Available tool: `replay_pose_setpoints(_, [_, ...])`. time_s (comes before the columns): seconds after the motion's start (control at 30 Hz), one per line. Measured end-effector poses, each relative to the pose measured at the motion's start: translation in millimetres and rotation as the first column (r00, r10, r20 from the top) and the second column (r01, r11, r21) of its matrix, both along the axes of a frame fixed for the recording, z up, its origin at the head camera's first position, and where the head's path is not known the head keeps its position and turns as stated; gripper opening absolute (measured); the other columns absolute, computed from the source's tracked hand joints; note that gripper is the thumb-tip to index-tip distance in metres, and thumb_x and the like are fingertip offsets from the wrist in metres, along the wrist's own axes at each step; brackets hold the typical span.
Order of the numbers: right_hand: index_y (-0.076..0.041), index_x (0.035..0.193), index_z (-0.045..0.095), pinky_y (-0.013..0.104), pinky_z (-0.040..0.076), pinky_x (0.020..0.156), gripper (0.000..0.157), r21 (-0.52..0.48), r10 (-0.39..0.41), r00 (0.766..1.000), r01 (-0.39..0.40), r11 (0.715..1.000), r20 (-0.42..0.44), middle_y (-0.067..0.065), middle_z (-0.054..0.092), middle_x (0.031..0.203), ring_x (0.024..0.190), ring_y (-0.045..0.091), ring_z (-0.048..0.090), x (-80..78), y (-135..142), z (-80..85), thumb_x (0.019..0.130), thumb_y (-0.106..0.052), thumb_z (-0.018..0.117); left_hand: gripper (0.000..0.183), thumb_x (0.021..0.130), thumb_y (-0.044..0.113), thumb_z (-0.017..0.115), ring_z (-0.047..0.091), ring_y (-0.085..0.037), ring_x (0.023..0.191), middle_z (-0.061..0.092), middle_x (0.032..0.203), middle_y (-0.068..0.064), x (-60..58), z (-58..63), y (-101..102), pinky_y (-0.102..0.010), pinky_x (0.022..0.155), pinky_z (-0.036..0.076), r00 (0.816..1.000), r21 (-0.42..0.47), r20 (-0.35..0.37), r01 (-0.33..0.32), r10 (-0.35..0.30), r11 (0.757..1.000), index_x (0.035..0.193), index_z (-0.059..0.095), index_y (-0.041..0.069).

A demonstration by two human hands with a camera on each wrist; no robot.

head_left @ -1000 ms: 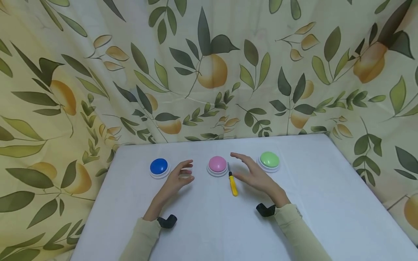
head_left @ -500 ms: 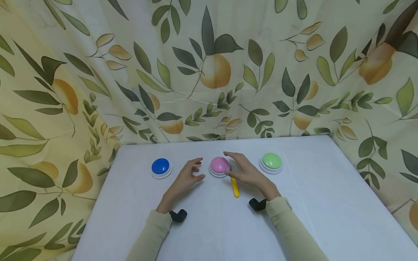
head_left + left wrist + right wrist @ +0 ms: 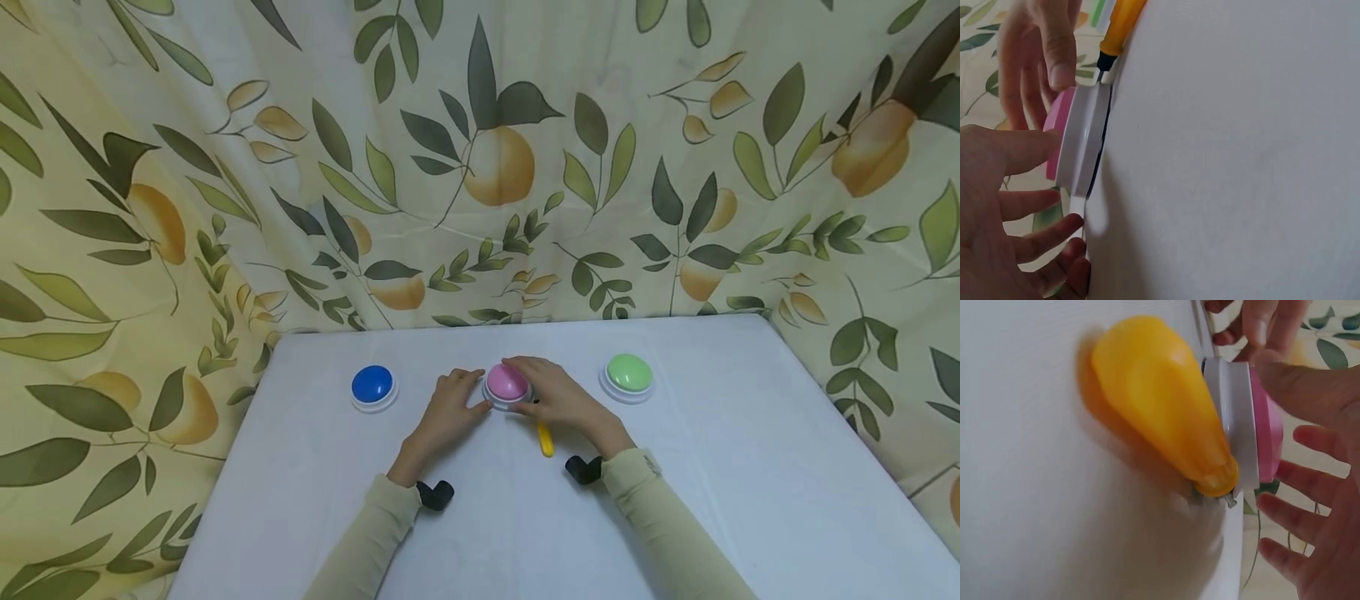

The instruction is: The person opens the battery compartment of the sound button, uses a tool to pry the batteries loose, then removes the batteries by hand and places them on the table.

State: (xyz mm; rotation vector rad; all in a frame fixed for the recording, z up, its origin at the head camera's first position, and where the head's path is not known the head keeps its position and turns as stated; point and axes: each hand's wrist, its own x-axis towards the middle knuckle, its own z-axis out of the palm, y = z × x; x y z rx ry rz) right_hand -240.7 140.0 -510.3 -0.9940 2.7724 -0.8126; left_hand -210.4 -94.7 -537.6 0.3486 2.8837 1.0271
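Observation:
A pink dome push button (image 3: 507, 382) on a round white base sits on the white table between both hands. My left hand (image 3: 448, 410) is at its left side; the thumb reaches its rim, while the other fingers stay spread in the left wrist view. On the right, my right hand (image 3: 562, 404) has its thumb at the near rim and its fingers loosely curved along the far side. Firm contact cannot be judged. A screwdriver with a yellow handle (image 3: 546, 439) lies beside the button, partly hidden under the right hand in the head view.
A blue push button (image 3: 372, 385) stands to the left and a green one (image 3: 629, 375) to the right, both on white bases. Behind the white table (image 3: 510, 533) hangs a fruit-and-leaf patterned curtain (image 3: 495, 167). Each wrist carries a small black camera.
Both hands have moved inward, the left rightward and the right leftward, and now flank the pink button closely. The right hand now covers part of the screwdriver. The buttons stay in place.

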Motion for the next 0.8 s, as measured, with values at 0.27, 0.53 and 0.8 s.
replay_pose_setpoints(0.27, [-0.011, 0.155, 0.047, 0.061, 0.027, 0.127, 0.076, 0.05, 0.053, 0.998, -0.052, 0.997, -0.016, 0.015, 0.051, 0.157, 0.143, 0.037, 0.052, -6.1, -8.8, -1.9, 0.09, -0.03, 0.081, 0.06, 0.098, 0.033, 0.07, 0.052, -0.033, 0.128, 0.06, 0.141, -0.015, 1.1, 1.9, 5.7, -0.052, 0.109, 0.045, 1.0, 0.04, -0.022, 0.011, -0.01, 0.999, 0.15, 0.053, 0.008])
replay_pose_setpoints(0.53, [-0.014, 0.153, 0.051, 0.055, 0.047, 0.115, 0.073, 0.071, 0.041, 0.999, -0.041, 0.997, 0.001, 0.015, 0.052, 0.156, 0.139, 0.039, 0.054, -10.6, -14.0, -2.2, 0.09, -0.031, 0.082, 0.058, 0.098, 0.03, 0.07, 0.053, -0.031, 0.126, 0.062, 0.139, -0.014, -0.8, 1.6, 6.0, -0.05, 0.107, 0.045, 1.0, 0.099, -0.008, 0.009, -0.008, 0.995, 0.149, 0.054, 0.008])
replay_pose_setpoints(0.8, [-0.013, 0.151, 0.054, 0.051, 0.052, 0.11, 0.069, 0.016, 0.056, 0.998, -0.057, 0.998, 0.041, 0.015, 0.052, 0.154, 0.137, 0.036, 0.055, -14.4, -11.9, -1.2, 0.09, -0.028, 0.082, 0.055, 0.098, 0.024, 0.07, 0.054, -0.033, 0.125, 0.064, 0.135, -0.015, 0.1, 7.6, 4.7, -0.051, 0.107, 0.047, 1.0, 0.168, 0.011, 0.011, -0.013, 0.986, 0.148, 0.056, 0.006])
